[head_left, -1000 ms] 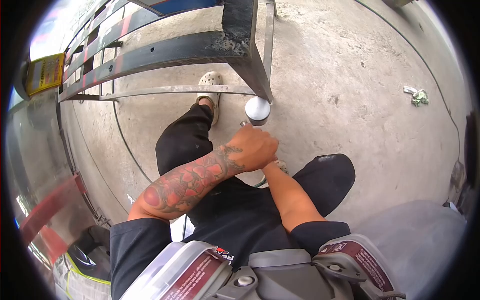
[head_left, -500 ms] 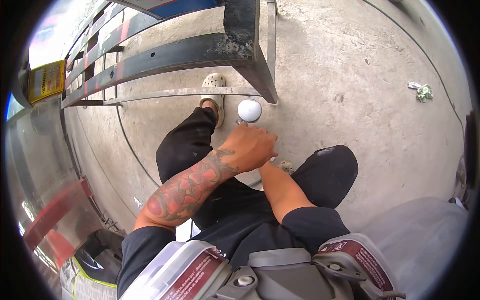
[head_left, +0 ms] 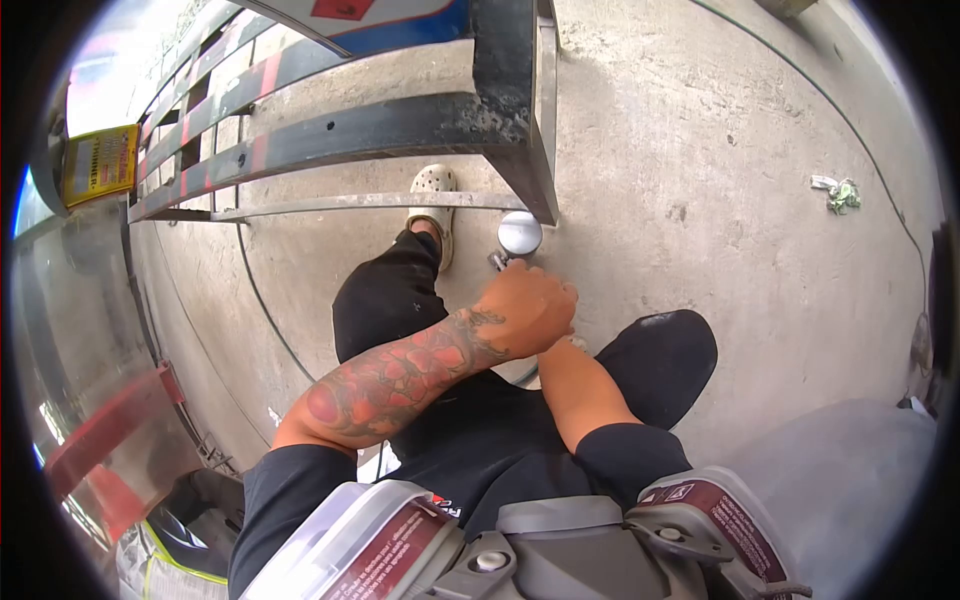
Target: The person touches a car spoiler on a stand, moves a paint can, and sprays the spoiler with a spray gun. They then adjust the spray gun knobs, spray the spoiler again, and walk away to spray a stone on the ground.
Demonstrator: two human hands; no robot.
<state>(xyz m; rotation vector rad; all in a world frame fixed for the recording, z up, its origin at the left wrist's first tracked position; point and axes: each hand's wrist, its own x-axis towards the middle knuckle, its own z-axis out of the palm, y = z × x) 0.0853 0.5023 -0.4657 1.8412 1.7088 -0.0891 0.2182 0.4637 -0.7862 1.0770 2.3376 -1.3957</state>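
Note:
My left hand (head_left: 528, 308), at the end of a tattooed forearm, is closed with its knuckles up over what looks like a spray gun (head_left: 498, 260). The gun's round white cup (head_left: 520, 234) and a bit of metal show just beyond the knuckles; its body is hidden under the hand. My right hand (head_left: 562, 345) meets the left one from below, its fingers covered, so its grip cannot be made out. Close past the cup stands the lower corner of a dark metal frame (head_left: 515, 150).
A yellow thinner can (head_left: 102, 165) is at the left beside a shiny panel. Dark hoses (head_left: 262, 290) run over the concrete floor (head_left: 660, 120). Crumpled paper (head_left: 838, 194) lies at the right, near translucent plastic sheeting (head_left: 840, 480). Respirator cartridges (head_left: 380, 550) fill the bottom of the view.
Both hands and the white cup have shifted slightly right and down in the view. The frame and floor have also slid downward, as the head view moved. The cup now looks more tilted.

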